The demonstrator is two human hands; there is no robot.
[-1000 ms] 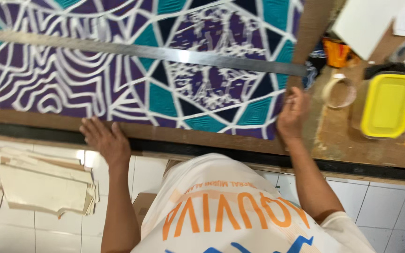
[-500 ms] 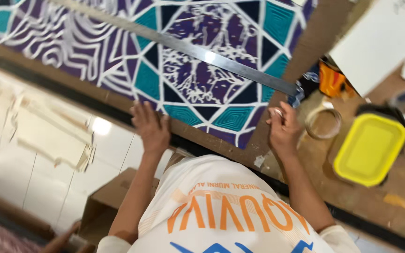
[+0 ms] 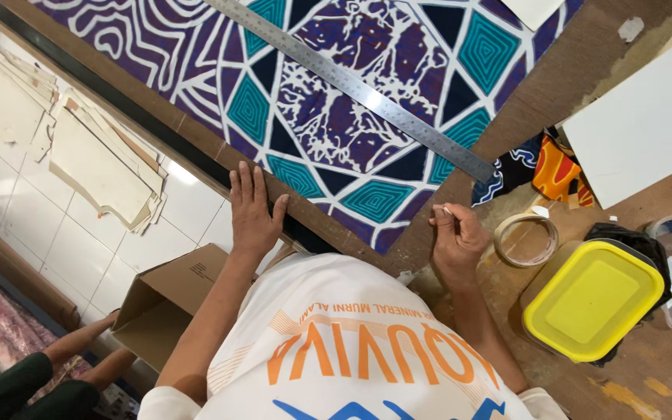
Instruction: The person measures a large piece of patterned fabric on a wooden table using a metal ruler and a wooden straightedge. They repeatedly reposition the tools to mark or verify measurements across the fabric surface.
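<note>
Left hand (image 3: pixel 253 210): flat, fingers together and extended, palm down on the brown edge strip of the board (image 3: pixel 204 144), thumb apart at the right. Holds nothing. Right hand (image 3: pixel 454 237): fingers curled in, fingertips pinching a small white bit (image 3: pixel 446 211); what it is, cannot tell. It rests at the board's near corner.

Cloth (image 3: pixel 336 101): purple, teal and white geometric pattern, spread flat over the board, just beyond both hands.
Bench (image 3: pixel 647 381): worn brown wood, right of the board.
White sheet (image 3: pixel 647 132): lies on the bench, far right.
Box (image 3: pixel 166 299): open cardboard, on the tiled floor below the left forearm.
Paper stack (image 3: pixel 99 167): cream cut pieces, on the floor left of the board.
Ruler (image 3: pixel 351 84): long steel, lies diagonally across the cloth, well apart from the left hand, near the right.
Tub (image 3: pixel 591 299): yellow lid, right of the right hand.
Tape roll (image 3: pixel 526 239): just beside the right hand, between it and the tub.
</note>
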